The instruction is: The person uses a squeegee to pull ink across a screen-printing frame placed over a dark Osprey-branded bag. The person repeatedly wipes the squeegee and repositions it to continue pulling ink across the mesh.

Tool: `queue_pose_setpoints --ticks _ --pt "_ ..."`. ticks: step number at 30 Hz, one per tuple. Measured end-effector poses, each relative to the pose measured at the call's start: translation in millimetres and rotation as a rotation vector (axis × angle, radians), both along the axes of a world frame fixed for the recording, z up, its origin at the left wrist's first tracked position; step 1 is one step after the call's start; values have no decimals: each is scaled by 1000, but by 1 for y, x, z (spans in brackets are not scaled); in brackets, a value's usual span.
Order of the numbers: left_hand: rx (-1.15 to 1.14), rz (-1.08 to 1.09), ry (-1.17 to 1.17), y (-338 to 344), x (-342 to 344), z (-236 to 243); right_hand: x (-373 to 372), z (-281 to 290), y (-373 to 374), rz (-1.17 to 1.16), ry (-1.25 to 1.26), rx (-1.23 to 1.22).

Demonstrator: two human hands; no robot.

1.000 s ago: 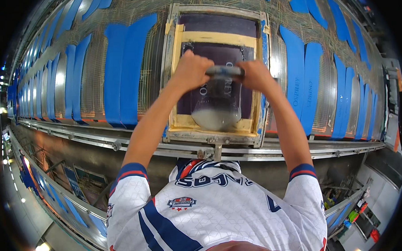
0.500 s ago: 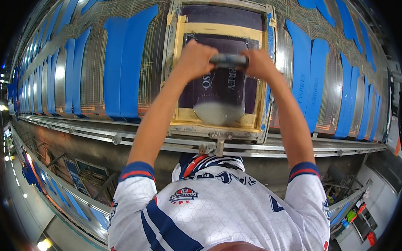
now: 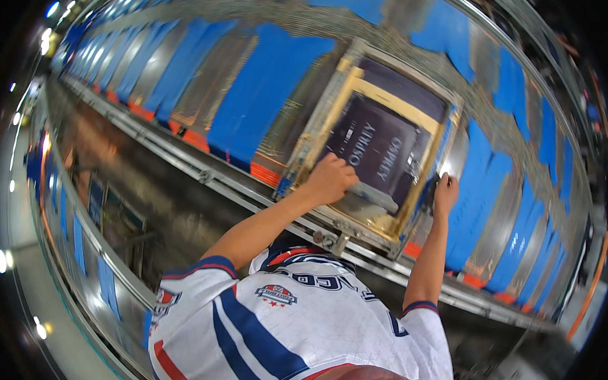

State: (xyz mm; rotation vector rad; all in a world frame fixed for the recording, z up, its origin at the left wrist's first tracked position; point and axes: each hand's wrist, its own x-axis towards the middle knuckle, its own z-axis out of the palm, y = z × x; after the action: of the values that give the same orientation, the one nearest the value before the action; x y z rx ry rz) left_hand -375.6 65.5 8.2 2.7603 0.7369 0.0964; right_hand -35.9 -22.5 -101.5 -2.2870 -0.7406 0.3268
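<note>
A screen-printing frame (image 3: 360,55) with yellow tape and a dark, lettered mesh (image 3: 392,130) lies tilted in my view on the long printing table. My left hand (image 3: 332,177) is closed on a squeegee (image 3: 374,195), which lies across the lower part of the mesh. My right hand (image 3: 446,193) is just outside the frame's right side, fingers curled; what they hold, if anything, is hidden.
Blue cut pieces (image 3: 254,91) lie in rows on the metal table along both sides of the frame, some with pale print. A metal rail (image 3: 148,135) runs along the near edge. Another table (image 3: 78,231) with blue pieces stands at the left.
The view has swung round. My right hand has left the squeegee for the frame's right side. My left hand and the squeegee have moved down the mesh toward me.
</note>
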Motion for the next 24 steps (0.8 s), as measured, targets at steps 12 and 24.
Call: queue_pose_setpoints --ticks 12,24 --pt "-24 92 -45 55 -80 36 -65 41 58 -23 271 212" --pt "31 38 -81 159 -333 71 -330 78 184 10 244 224"
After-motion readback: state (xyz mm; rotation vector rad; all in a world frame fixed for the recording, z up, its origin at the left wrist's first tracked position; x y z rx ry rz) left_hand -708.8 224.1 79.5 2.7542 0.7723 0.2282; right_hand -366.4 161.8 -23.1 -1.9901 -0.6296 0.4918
